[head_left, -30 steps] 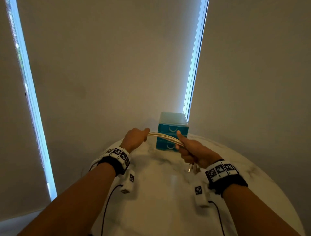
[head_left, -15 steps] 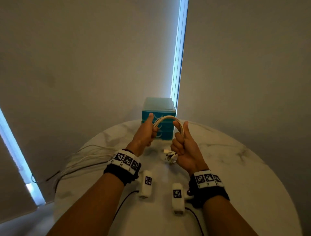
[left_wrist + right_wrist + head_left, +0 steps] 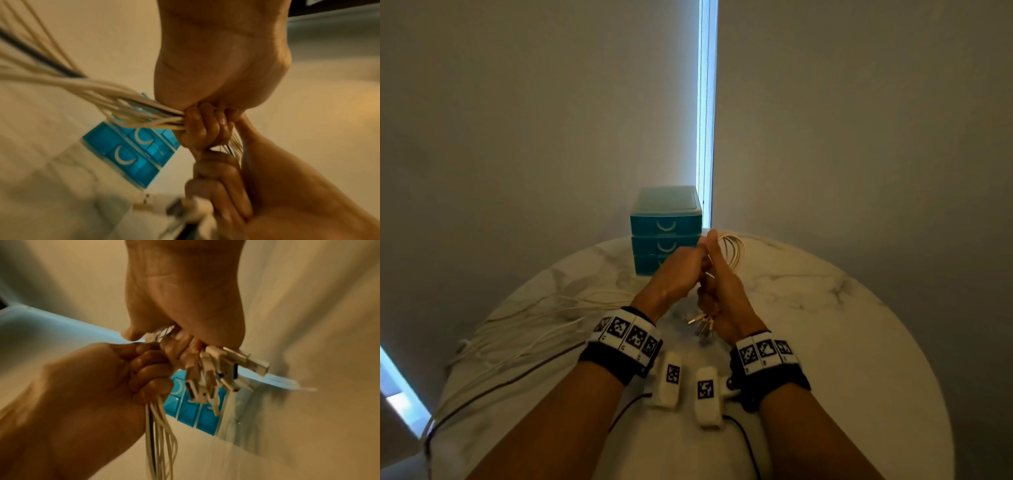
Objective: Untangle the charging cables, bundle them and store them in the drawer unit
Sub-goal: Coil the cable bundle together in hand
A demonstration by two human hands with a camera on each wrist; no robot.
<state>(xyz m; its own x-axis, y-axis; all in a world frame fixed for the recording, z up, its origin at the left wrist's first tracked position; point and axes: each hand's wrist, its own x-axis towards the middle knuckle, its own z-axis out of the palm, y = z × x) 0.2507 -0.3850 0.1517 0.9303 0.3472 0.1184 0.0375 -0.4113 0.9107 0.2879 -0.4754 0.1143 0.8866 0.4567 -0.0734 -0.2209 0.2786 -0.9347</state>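
Near the centre of the head view, the left hand (image 3: pixel 674 270) and the right hand (image 3: pixel 722 291) are pressing together knuckle to knuckle, both fists clamping tight round the same bunch of white charging cables (image 3: pixel 732 251). A loop of the bunch is arching up just right of the raised right thumb. Below the right fist, the USB plugs (image 3: pixel 216 378) are dangling in a cluster. From the left fist the loose lengths, one black among the white, are trailing away toward the lower left of the frame across the round marble table (image 3: pixel 842 325) and over its edge. The teal three-drawer unit (image 3: pixel 666 226) is standing at the far edge of the table, just behind the hands, with every visible drawer front sitting flush.
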